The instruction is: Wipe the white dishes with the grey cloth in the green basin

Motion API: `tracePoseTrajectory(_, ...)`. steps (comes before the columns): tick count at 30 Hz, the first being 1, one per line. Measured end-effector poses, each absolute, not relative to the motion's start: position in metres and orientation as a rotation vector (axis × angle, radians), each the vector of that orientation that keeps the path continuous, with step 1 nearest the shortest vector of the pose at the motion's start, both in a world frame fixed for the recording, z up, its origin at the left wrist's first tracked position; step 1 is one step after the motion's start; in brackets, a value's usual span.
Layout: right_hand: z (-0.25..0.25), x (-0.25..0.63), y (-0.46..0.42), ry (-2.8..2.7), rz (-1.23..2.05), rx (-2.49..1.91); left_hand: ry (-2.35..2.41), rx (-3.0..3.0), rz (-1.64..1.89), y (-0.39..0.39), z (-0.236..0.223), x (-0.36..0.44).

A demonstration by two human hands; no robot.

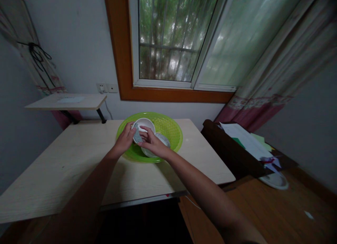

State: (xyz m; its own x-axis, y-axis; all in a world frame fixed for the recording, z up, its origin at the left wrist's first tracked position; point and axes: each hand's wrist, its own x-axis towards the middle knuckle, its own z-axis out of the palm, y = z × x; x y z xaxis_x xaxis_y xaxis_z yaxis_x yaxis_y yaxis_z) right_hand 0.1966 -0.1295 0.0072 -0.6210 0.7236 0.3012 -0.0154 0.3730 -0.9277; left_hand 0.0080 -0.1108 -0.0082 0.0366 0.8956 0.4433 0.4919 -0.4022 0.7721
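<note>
A white bowl [147, 122] is held tilted over a green plastic basket [176, 131]. My left hand [125, 140] is closed on the bowl's left side, its thumb beside a grey-blue patch [137, 134]; I cannot tell whether that is a cloth or part of the bowl. My right hand [153, 143] is at the bowl's near right side, fingers curved and apart, with nothing visible gripped in them. Below it, a greyish-white dish [163, 139] lies in the basket, partly hidden by that hand.
The basket stands on a pale wooden table [86, 142] against the wall below a window. A small raised shelf [68, 101] stands at the table's back left. To the right, a dark brown piece of furniture [223, 151] has papers [246, 140] on it.
</note>
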Motion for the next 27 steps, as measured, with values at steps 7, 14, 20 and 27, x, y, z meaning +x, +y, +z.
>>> tracePoseTrajectory(7, 0.014, 0.206, -0.13, -2.107, 0.942, -0.746, 1.434, 1.869, 1.336, -0.112, -0.006, 0.009)
tracePoseTrajectory(14, 0.012, 0.208, -0.127, -2.233, 0.64, -0.662, 1.412, 1.846, 1.363, -0.111, -0.006, 0.009)
tracePoseTrajectory(20, 0.017, 0.213, -0.129, -2.357, 0.509, -0.616, 1.409, 1.827, 1.381, -0.11, -0.006, 0.008)
tracePoseTrajectory(27, 0.017, 0.225, -0.126, -2.587, 0.049, -0.799, 1.435, 1.816, 1.363, -0.107, -0.011, 0.008)
